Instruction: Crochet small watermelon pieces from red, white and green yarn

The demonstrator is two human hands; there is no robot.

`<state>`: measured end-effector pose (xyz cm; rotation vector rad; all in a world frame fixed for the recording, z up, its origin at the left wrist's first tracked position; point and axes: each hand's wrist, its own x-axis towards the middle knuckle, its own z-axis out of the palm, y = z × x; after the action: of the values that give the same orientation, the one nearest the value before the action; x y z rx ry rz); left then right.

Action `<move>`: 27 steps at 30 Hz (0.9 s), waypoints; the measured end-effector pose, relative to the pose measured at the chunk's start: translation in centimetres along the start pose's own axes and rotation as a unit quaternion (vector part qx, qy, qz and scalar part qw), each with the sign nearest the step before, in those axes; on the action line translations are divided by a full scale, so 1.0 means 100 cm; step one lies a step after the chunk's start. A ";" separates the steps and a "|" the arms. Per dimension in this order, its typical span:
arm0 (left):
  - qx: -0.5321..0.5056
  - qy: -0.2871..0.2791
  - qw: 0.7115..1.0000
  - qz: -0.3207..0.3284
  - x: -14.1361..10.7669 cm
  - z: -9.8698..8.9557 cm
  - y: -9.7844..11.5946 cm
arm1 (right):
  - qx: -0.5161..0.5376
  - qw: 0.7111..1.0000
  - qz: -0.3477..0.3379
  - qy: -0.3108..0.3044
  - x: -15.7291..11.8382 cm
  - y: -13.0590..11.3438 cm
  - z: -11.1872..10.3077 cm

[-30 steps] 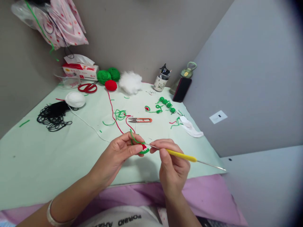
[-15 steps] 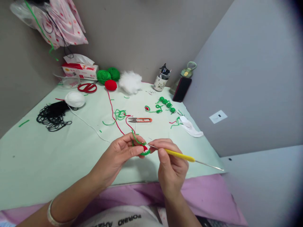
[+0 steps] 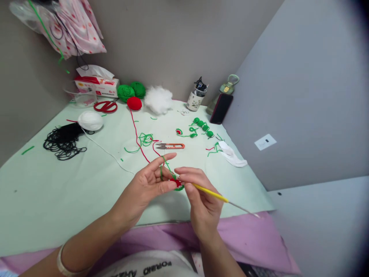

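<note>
My left hand (image 3: 140, 194), forefinger raised, pinches the crochet piece (image 3: 178, 184); my right hand (image 3: 204, 209) grips the hook (image 3: 213, 193); jerking it could drop stitches

The sole view looks forward and down from the person's head, over both hands (image 3: 173, 186) and the tabletop (image 3: 72, 192).

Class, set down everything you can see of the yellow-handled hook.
The yellow-handled hook is slim and straight, with a smooth, plastic-looking grip and thin, metallic-looking shafts at both ends. The right hand holds it slantwise like a pen, fingers hiding part of it. One end meets green yarn at the small crocheted piece; the other points right, over pink cloth, its tip too blurred to judge.
</note>
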<state>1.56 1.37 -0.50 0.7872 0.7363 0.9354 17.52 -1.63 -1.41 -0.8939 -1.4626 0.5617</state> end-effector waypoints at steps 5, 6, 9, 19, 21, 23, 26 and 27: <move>0.001 0.020 0.999 0.032 0.000 0.003 0.000 | -0.111 0.983 -0.145 0.005 -0.005 0.004 0.003; 0.008 0.031 0.999 0.040 -0.001 0.004 0.000 | -0.131 0.976 -0.171 0.014 -0.006 0.005 0.004; 0.040 0.063 0.995 0.058 -0.003 0.006 0.000 | -0.164 0.966 -0.198 0.033 -0.007 0.006 0.007; 0.176 0.145 0.959 0.167 -0.008 0.011 0.002 | -0.158 0.969 -0.189 -0.003 -0.007 0.003 0.002; 0.188 0.157 0.951 0.188 -0.009 0.012 0.002 | -0.154 0.971 -0.185 -0.013 -0.007 0.001 0.001; 0.197 0.166 0.945 0.201 -0.009 0.012 0.001 | -0.153 0.970 -0.185 -0.020 -0.007 -0.001 0.000; 0.206 0.167 0.938 0.223 -0.009 0.012 0.001 | -0.166 0.965 -0.202 -0.035 -0.008 -0.003 -0.001; 0.207 0.164 0.936 0.232 -0.009 0.012 0.001 | -0.172 0.962 -0.206 -0.042 -0.008 -0.004 -0.001</move>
<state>2.11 0.29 0.33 1.2275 1.0880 1.3836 17.47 -2.49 -1.57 -0.8029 -1.7968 0.0343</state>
